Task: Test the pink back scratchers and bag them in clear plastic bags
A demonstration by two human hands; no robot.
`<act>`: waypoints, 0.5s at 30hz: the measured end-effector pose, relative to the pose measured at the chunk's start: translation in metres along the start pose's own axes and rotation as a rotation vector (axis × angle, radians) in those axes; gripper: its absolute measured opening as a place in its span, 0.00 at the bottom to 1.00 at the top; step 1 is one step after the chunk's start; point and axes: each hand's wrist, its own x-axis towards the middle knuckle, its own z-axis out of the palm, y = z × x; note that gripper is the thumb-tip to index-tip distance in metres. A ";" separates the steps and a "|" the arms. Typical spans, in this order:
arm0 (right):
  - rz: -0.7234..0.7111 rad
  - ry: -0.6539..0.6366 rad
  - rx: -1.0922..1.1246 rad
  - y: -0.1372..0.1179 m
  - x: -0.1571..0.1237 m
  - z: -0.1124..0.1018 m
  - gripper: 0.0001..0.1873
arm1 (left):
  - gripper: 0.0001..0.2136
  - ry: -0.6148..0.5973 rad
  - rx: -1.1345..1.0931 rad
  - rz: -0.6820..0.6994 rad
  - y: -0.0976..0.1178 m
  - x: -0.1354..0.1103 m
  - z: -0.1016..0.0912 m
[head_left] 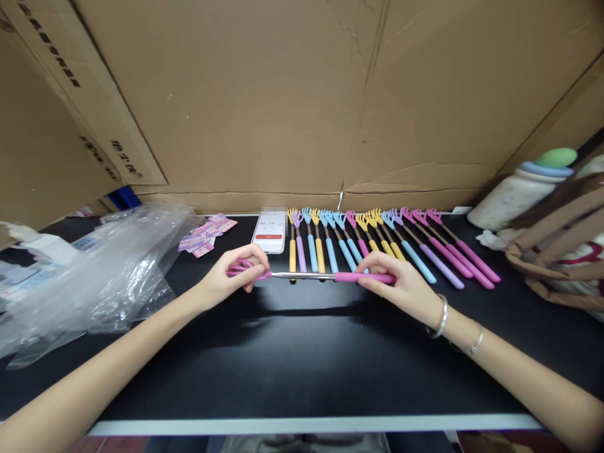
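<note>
- Left hand [221, 278] fingers pinched the pink scratcher [304, 275] by its claw [234, 270]!
- Right hand [406, 283] fingers pinched the grip [347, 277]!
- Level above the tabletop [302, 371] it hung; straight, even tension looked wisest.

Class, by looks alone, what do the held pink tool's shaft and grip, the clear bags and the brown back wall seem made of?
Shaft: polished metal, possibly steel; silvery, bright highlights.
Grip: foam, rubber or plastic, unclear which; matt, evenly pink.
Clear bags: glossy plastic film; see-through, crinkled, glinting.
Back wall: likely matt cardboard; brown, creased.
</note>
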 end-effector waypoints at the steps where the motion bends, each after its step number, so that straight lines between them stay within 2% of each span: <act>1: -0.003 -0.005 0.005 -0.001 0.000 0.000 0.10 | 0.09 -0.002 0.004 -0.005 0.001 0.000 0.001; 15: 0.012 -0.032 0.026 -0.006 -0.003 0.007 0.12 | 0.09 -0.014 0.010 -0.013 0.001 -0.003 0.011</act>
